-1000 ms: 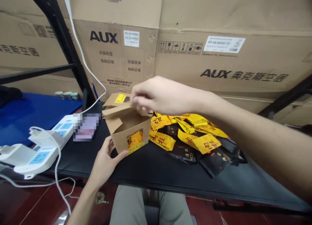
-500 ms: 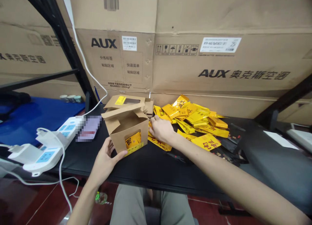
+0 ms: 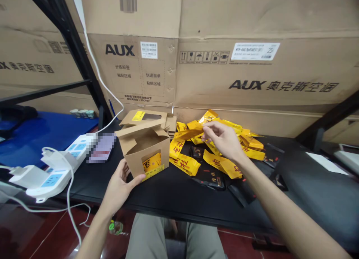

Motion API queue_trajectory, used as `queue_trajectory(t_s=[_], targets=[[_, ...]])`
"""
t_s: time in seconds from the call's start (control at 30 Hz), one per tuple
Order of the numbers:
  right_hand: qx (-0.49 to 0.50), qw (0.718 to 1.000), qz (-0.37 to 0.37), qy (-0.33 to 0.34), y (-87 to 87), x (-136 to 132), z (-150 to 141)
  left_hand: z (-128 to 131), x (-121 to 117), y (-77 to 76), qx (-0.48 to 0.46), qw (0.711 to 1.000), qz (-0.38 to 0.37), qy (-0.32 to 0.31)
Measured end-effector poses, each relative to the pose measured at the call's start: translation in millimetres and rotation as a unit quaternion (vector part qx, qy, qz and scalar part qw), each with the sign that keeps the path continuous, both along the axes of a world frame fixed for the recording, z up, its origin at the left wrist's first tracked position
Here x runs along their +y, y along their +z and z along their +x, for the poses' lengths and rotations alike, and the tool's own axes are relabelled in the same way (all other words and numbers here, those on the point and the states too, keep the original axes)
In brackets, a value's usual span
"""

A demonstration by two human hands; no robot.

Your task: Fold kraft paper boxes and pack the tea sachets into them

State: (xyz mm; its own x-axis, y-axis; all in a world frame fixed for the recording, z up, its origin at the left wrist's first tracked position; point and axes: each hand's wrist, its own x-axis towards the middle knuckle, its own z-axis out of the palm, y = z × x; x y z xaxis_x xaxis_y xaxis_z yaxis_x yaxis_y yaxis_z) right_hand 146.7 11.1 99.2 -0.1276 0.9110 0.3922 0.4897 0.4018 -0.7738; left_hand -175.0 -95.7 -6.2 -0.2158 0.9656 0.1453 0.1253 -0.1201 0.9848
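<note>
Along the black bench (image 3: 174, 203), the person's left hand (image 3: 119, 186) is steadying the near corner of a kraft paper box (image 3: 147, 158), fingers spread against its side and thumb stretching along its lower front edge. The box is standing upright near the bench's front edge with its top flaps folded open, and a boxed-in yellow sachet (image 3: 152, 162) is showing through its front window. Just right of the box, the right hand (image 3: 223, 139) is hovering over a loose heap of yellow sachets (image 3: 182, 163), its thumb and forefinger narrowly pinching what appears to be the edge of one top sachet (image 3: 195, 125). Black sachets (image 3: 209, 179) are lying among and below the yellow ones. Flat kraft box blanks (image 3: 170, 122) are resting just behind the box. Farther left, a white power strip (image 3: 57, 173) and a pixelated, blurred object (image 3: 101, 148) are lying on the bench, while AUX cartons (image 3: 252, 75) are standing along its back.
</note>
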Motion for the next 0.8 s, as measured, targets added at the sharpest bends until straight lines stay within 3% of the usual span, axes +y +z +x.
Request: queue_trajectory(t_s=[0.17, 0.3, 0.57, 0.8], targets=[[0.127, 0.989, -0.025, -0.066, -28.7, -4.9, 13.9, 2.0, -1.0, 2.2, 0.007, 1.0, -0.006, 0.014], [0.175, 0.978, -0.058, -0.099, -40.3, -5.6, 16.6, 3.4, -1.3, 3.7, 0.0, 1.0, -0.015, 0.025], [0.161, 0.977, 0.02, -0.137, -57.0, -3.7, 28.7, 5.4, -2.0, 2.7, -0.013, 0.999, -0.024, 0.046], [0.018, 0.985, 0.049, -0.165, -59.1, -16.3, 27.3, 3.7, -2.7, -0.6, -0.029, 0.998, -0.031, 0.047]])
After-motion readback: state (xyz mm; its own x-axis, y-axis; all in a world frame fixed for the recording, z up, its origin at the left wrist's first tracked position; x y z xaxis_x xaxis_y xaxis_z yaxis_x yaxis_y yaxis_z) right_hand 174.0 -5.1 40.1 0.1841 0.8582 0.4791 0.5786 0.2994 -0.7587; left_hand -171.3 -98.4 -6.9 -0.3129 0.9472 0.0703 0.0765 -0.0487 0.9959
